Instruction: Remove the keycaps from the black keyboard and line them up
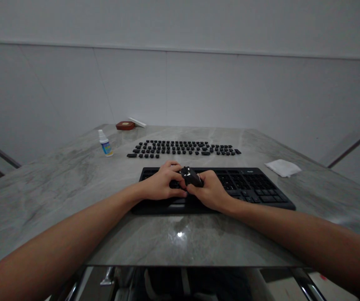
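A black keyboard [263,186] lies in front of me, many of its keys in place on the right side. My right hand [209,190] is closed round a small black tool [193,177] with bright metallic spots at its far end, held over the keyboard's left part. What kind of tool it is I cannot make out. Close by on the left, my left hand [164,182] rests over the keyboard with thumb and index finger apart near the tool's tip. Any contact between its fingertips and the tool is unclear. Both hands cover part of the keys.
Loose black keycaps [180,148] stand in rows behind the keyboard. A white spray bottle [105,144] is at the left. Farther back are a reddish-brown box [125,125] and a white flat item [138,122]. A white cloth [282,167] lies to the right on the marble-patterned table [57,184].
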The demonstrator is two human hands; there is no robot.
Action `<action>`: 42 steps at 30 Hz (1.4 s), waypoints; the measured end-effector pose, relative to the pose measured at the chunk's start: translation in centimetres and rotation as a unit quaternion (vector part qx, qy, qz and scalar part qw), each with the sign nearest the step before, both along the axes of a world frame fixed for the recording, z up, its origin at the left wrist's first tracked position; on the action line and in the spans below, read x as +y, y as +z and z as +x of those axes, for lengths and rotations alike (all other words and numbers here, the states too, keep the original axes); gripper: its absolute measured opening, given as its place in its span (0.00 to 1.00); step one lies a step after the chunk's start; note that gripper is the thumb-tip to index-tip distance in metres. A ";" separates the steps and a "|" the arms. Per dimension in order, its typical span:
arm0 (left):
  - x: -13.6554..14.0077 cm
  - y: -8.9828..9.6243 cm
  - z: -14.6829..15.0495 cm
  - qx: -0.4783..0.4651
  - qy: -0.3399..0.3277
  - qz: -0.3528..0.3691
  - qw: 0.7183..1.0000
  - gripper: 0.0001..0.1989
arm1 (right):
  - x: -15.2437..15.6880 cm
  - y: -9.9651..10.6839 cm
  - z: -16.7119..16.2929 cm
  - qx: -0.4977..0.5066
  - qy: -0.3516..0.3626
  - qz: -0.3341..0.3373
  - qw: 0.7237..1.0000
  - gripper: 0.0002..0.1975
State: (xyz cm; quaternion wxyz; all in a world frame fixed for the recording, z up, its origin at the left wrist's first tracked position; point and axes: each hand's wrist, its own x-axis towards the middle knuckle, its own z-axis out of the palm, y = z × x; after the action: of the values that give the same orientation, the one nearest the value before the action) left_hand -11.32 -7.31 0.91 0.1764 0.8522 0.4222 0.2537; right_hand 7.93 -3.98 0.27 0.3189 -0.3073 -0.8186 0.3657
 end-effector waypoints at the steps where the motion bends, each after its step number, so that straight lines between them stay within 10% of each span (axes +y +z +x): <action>1: 0.0 0.0 0.0 -0.001 0.002 0.001 1.000 0.08 | 0.0 -0.1 0.0 0.000 0.001 0.010 1.000 0.15; 16: 0.0 0.5 0.2 0.009 -0.010 0.006 1.000 0.10 | -0.2 -0.1 0.3 -0.008 0.011 0.110 0.994 0.16; 27: 0.3 0.3 0.0 0.027 -0.020 0.016 0.999 0.02 | -0.1 -1.0 0.6 -0.016 0.030 0.335 0.942 0.11; 34: -0.1 0.5 0.4 0.038 -0.005 0.005 0.999 0.01 | -0.4 -0.5 0.4 0.003 0.024 0.254 0.967 0.14; 42: -0.6 0.2 2.1 0.036 0.112 -0.024 0.993 0.03 | 0.1 -0.1 -0.1 0.014 -0.036 -0.034 0.999 0.13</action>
State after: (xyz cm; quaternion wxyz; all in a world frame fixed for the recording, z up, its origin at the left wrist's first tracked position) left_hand -9.23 -7.92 1.12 0.1520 0.8036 0.5272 0.2308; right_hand 7.82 -3.87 0.20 0.3327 -0.3418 -0.7895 0.3862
